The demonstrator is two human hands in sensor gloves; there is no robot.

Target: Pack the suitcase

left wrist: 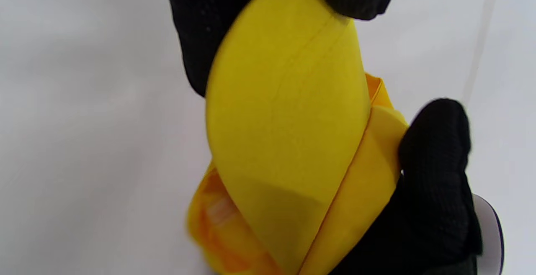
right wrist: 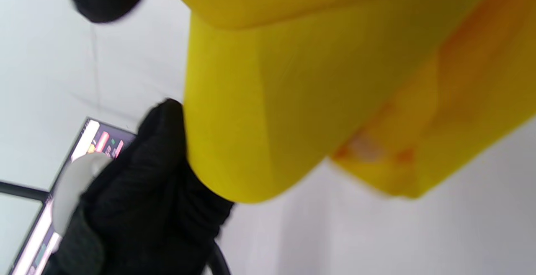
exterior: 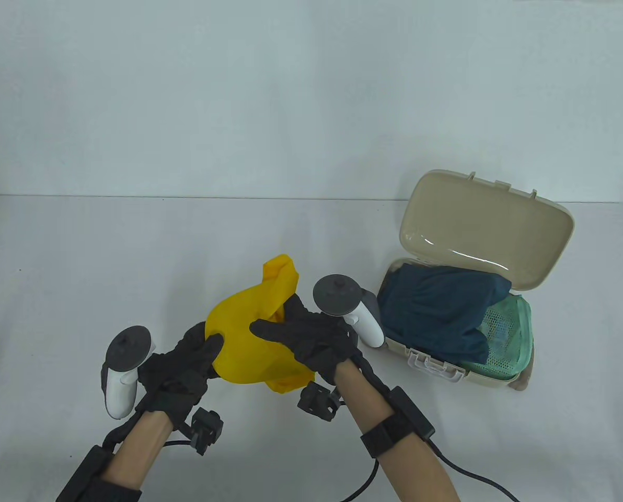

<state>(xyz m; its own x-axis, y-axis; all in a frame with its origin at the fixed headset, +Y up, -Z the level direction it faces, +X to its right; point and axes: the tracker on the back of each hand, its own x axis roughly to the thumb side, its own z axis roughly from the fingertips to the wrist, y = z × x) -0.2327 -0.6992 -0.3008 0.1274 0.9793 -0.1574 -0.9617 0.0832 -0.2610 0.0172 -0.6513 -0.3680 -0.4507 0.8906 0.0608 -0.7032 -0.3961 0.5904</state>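
A yellow cap (exterior: 254, 334) is held above the table between both hands. My left hand (exterior: 186, 366) grips its left side, thumb on top. My right hand (exterior: 311, 334) grips its right side, fingers over the top. The cap fills the left wrist view (left wrist: 284, 132) and the right wrist view (right wrist: 318, 99). A beige suitcase (exterior: 494, 376) stands open at the right, lid (exterior: 489, 230) raised. It holds a dark blue garment (exterior: 437, 308) and a green mesh pouch (exterior: 505, 334).
The white table (exterior: 134, 261) runs to a pale back wall. A black cable (exterior: 479, 476) trails from my right forearm. A small brown object (exterior: 523, 381) shows at the suitcase's right front corner.
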